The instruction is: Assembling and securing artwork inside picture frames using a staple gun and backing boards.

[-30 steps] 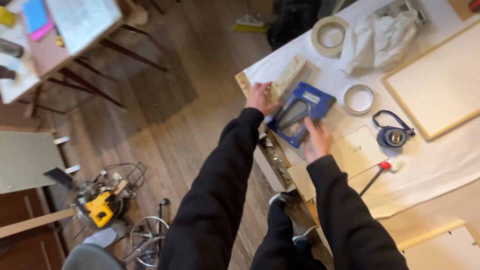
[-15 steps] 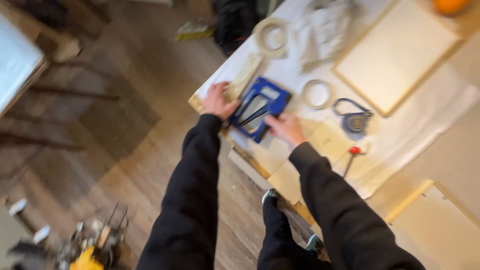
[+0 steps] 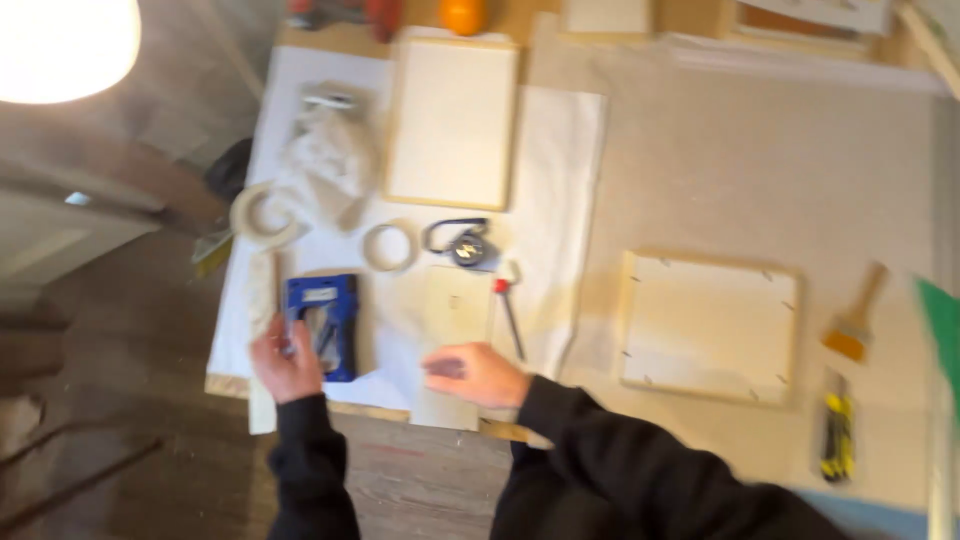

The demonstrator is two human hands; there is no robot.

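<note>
Down at the near left edge of the white paper-covered worktable (image 3: 560, 150), the left hand (image 3: 285, 362) rests against the blue rectangular staple gun (image 3: 324, 325), its fingers curled onto the tool's left side and near end; the blur keeps me from telling whether it truly grips the tool or only lies on it. To the right, the right hand (image 3: 475, 374) lies flat and loosely spread, palm down, on the near part of a small pale rectangular panel (image 3: 452, 335) that overhangs the table's near edge. So the staple gun sits just left of that panel, under the left hand and a little apart from the right one. Just beyond the staple gun lies a small roll of pale tape (image 3: 389, 246), and farther left a larger tape roll (image 3: 264, 214) at the table's left edge. Right of the small roll sits a dark round tape measure (image 3: 465, 246), with a red-handled awl (image 3: 508, 315) just right of the panel. Farther off lies a stretched blank canvas (image 3: 452, 120), and well to the right a wooden stretcher frame (image 3: 708, 325) shown from the back, with a wooden-handled paintbrush (image 3: 855, 322) beyond it.
</note>
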